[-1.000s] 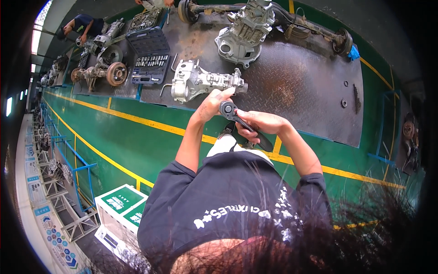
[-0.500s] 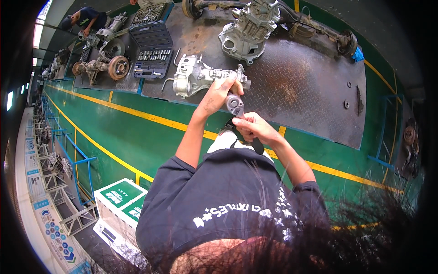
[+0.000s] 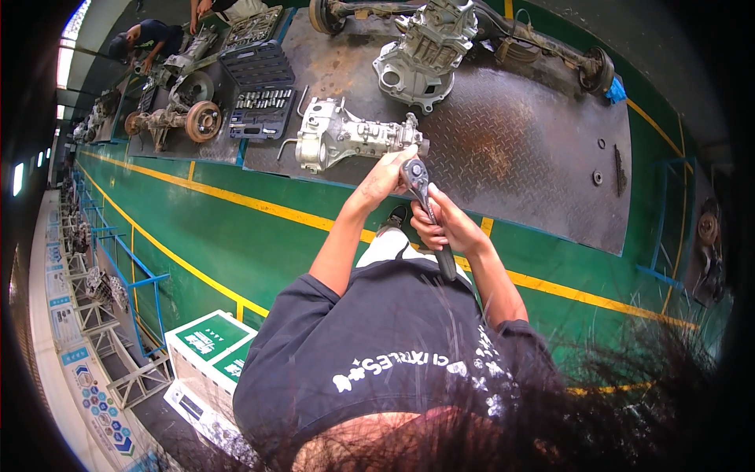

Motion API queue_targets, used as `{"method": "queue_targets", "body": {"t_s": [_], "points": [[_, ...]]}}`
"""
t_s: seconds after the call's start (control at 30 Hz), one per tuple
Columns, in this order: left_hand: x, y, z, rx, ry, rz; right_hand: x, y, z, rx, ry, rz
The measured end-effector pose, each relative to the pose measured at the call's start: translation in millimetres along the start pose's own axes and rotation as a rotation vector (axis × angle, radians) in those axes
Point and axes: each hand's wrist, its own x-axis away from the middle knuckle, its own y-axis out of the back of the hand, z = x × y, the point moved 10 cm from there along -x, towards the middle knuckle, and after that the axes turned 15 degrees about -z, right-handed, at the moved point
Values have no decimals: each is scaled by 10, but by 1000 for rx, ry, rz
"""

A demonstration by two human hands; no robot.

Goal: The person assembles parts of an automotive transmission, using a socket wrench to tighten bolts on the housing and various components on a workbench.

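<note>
A ratchet wrench (image 3: 447, 263) with a round metal head and a dark grip is between my hands, in front of my body. My right hand (image 3: 454, 223) is closed around its handle, and the grip sticks out below toward me. At the head end, my left hand (image 3: 380, 182) is closed with its fingers against the wrench head. Whether a socket sits under the head is hidden. Just beyond my left hand, a silvery gearbox (image 3: 363, 135) lies on the metal-topped bench (image 3: 543, 169).
A larger metal housing (image 3: 425, 63) stands farther back, near a long axle (image 3: 543, 43). Left of the gearbox, an open socket set case (image 3: 259, 112) lies on the bench. A bent rod (image 3: 288, 143) sticks out beside it. People work at the far left.
The wrench has turned in my hands, so its whole handle now shows, slanting down toward me. My left hand has shifted slightly down. At the top left, another person's arm has come further into view.
</note>
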Motion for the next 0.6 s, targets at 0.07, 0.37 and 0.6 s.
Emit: {"method": "queue_targets", "body": {"t_s": [0.07,0.37,0.6], "points": [[-65,91,113,70,57,-79,42,-24,153,317,132,-142],[41,1,192,254,33,-212,456,565,427,1075,304,-677],[465,-256,-234,265,113,206,537,109,1217,1731,532,-539]]}}
